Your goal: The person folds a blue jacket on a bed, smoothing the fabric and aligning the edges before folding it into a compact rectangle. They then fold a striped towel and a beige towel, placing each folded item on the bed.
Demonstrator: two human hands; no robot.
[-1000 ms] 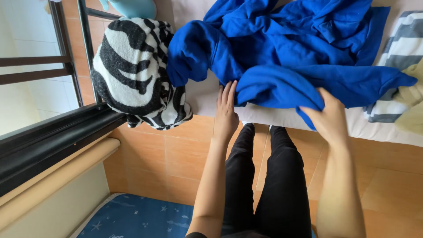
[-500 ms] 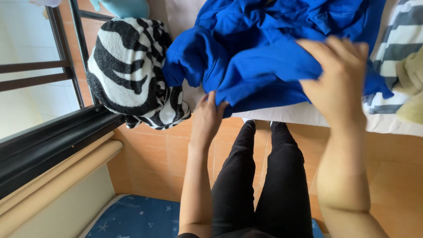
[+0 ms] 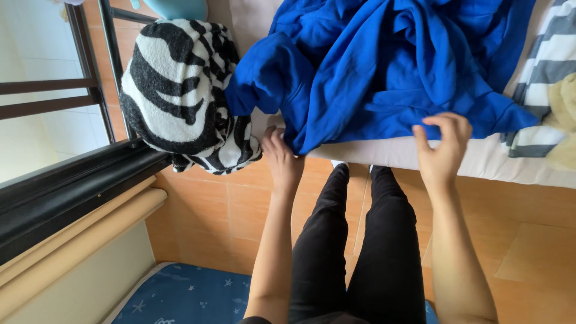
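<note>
Since half a second ago, the right hand [image 3: 441, 147] is sitting lower: earlier it was raised over the blue garment [image 3: 384, 66] with a fold of cloth lifted, and now it is hovering at the bed's near edge, the cloth lying flatter. Left hand [image 3: 282, 159] is holding much the same spot as before.

Blue garment is lying crumpled across the bed [image 3: 420, 153], on the pale sheet, one rounded bulge of it hanging toward the left against the zebra-patterned blanket [image 3: 177, 96]. Lowest corner of the blue cloth is drooping just over the bed's edge, right above the left hand.

Left hand is reaching up, palm toward the bed, fingers loosely spread and touching the hanging blue corner; cannot tell whether it is actually gripping. Right hand is held with wrist straight, fingers curled inward and thumb apart from them, closing on nothing, just below the garment's hem and near it. Hands are well apart, one at each side of the person's black-trousered legs [image 3: 360, 252].

Grey-and-white striped cloth [image 3: 549, 66] is lying at the right end of the bed, with a cream towel [image 3: 564, 120] beside it. Dark window frame [image 3: 72, 180] is running along the left; orange floor tiles [image 3: 528, 252] below; blue star-printed mat [image 3: 180, 297] at the bottom edge.
</note>
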